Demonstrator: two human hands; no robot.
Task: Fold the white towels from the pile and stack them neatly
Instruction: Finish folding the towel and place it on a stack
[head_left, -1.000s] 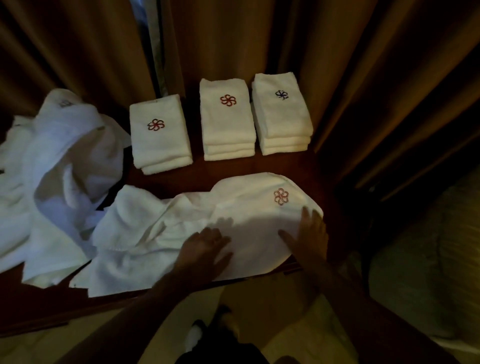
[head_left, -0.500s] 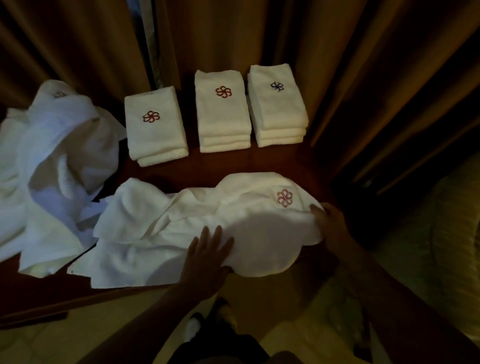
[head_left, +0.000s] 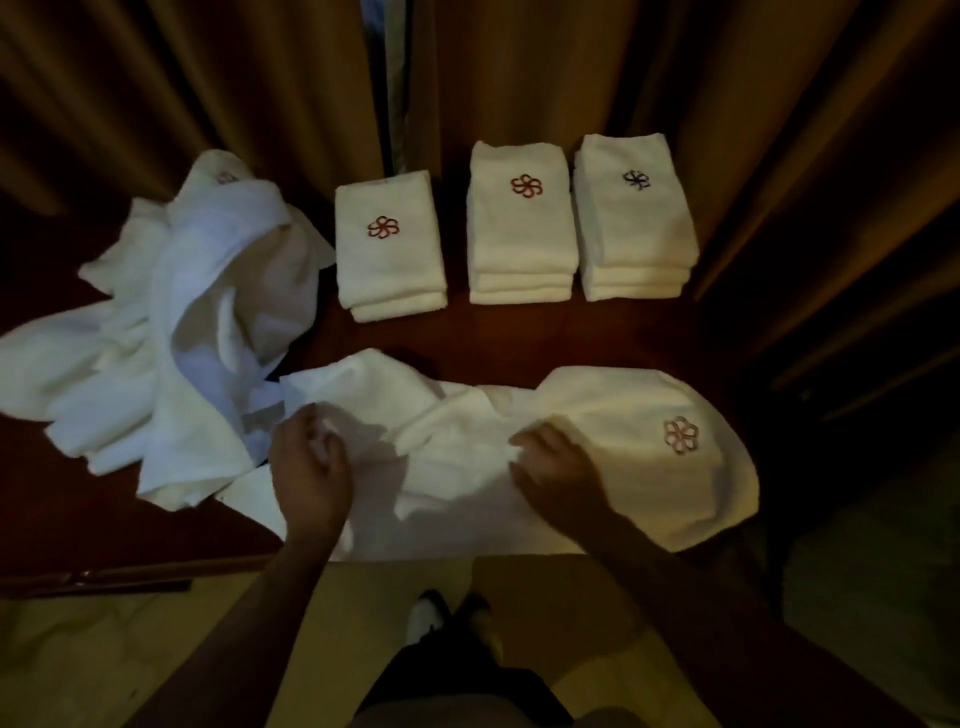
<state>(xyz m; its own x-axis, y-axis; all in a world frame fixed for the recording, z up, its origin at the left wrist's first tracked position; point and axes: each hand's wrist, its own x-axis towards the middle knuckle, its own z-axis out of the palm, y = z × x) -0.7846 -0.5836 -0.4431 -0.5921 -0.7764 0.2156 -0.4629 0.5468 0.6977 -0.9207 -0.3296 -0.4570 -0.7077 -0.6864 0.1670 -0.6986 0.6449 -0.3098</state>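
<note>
A white towel with a pink flower emblem lies crumpled along the near edge of the dark wooden table. My left hand grips its left part, fingers curled into the cloth. My right hand pinches a fold near its middle. A loose pile of unfolded white towels lies at the left. At the back stand three stacks of folded towels: a left stack, a middle stack and a right stack.
Brown curtains hang close behind and to the right of the table. The table's front edge runs just below the towel. My legs and a shoe stand on the pale floor beneath.
Both hands moved left along the towel. The left went from pressing flat at the middle to gripping the left part; the right left the towel's right end and now pinches the middle.
</note>
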